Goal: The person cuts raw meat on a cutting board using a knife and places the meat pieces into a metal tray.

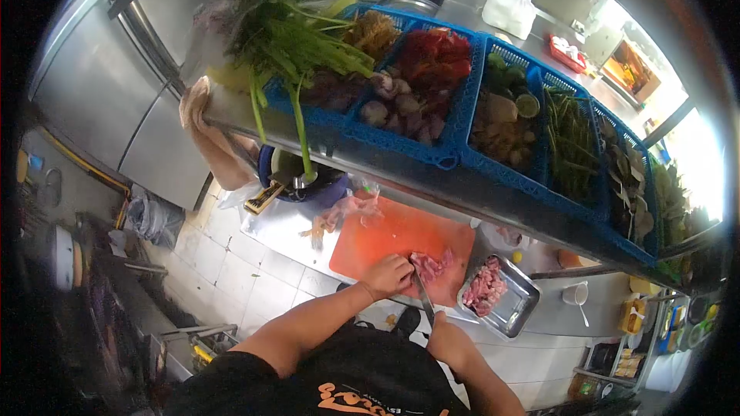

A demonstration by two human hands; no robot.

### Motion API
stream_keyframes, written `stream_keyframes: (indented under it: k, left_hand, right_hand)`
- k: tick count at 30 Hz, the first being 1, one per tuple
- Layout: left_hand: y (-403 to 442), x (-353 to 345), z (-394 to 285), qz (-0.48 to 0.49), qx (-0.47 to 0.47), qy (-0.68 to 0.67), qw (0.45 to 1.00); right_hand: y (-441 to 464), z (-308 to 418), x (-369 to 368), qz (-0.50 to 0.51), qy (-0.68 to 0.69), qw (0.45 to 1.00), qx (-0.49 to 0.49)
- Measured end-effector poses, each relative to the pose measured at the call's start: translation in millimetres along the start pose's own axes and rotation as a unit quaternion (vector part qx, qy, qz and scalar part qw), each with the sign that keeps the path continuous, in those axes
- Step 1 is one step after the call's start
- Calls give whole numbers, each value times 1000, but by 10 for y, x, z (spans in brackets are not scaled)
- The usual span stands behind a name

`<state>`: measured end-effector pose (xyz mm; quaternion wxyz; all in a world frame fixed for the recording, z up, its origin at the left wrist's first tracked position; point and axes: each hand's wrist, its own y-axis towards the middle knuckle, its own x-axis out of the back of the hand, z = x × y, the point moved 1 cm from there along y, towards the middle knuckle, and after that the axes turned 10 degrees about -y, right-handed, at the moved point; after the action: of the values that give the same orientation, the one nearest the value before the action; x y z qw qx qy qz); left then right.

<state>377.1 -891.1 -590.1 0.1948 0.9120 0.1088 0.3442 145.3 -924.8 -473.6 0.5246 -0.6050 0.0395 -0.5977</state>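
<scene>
On an orange cutting board [370, 243] lies a piece of raw meat [434, 264]. My left hand [389, 276] has its fingers curled together at the meat's left end, pressing on it. In my right hand [450, 343] is the handle of a knife [424, 295], whose blade points away from me and touches the near side of the meat. To the right of the board stands a metal tray [516, 308], with a heap of cut meat pieces [485, 287] in its left part. At the board's far left lies a crumpled clear plastic bag [347, 212].
Above the board runs a metal shelf [493, 212] with blue baskets [401, 146] of vegetables. Leafy green stalks [297, 50] hang over its left edge. A white cup [575, 293] with a spoon stands right of the tray. A dark blue bucket [308, 189] sits at the board's far left.
</scene>
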Motion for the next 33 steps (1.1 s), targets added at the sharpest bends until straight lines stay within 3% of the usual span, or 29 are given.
stream_keyframes:
  k: [1,4,6,8,14,19,22,25,28,29,31,33]
  left_hand:
    - [-43,-56,89,36,15,1,999]
    - [-64,-78,95,26,16,-10,999]
    - [-56,-78,109,32,26,-12,999]
    - [-70,-60,86,46,30,-6,998]
    - [-75,-33,37,47,23,17,998]
    - [-106,-63,107,37,-5,13,999]
    - [-78,-35,97,71,-7,34,997]
    - [-67,-63,117,71,38,6,997]
    - [-38,-99,95,-4,257,-144,956]
    - [30,-44,-4,-53,250,-158,954]
    - [274,132,-294,-151,237,-190,941]
    - [450,53,-386,-79,136,-59,986]
  right_hand:
    - [129,-34,-151,-44,27,999,2]
    - [613,103,-345,-110,24,994,2]
    - [928,48,-271,-166,-52,984,40]
    - [979,-7,-174,-165,-74,982,52]
    - [184,170,196,-16,13,1000,4]
    - [538,124,-367,-71,52,996,-1]
    - [920,104,-482,-150,53,985,70]
    - [1269,-95,-610,-284,-47,956,63]
    - [696,32,-50,-280,-3,958,66]
    - [620,-7,-79,-258,-9,962,86]
    - [227,104,123,-242,33,969,37]
    - [142,103,51,-264,34,964,-7]
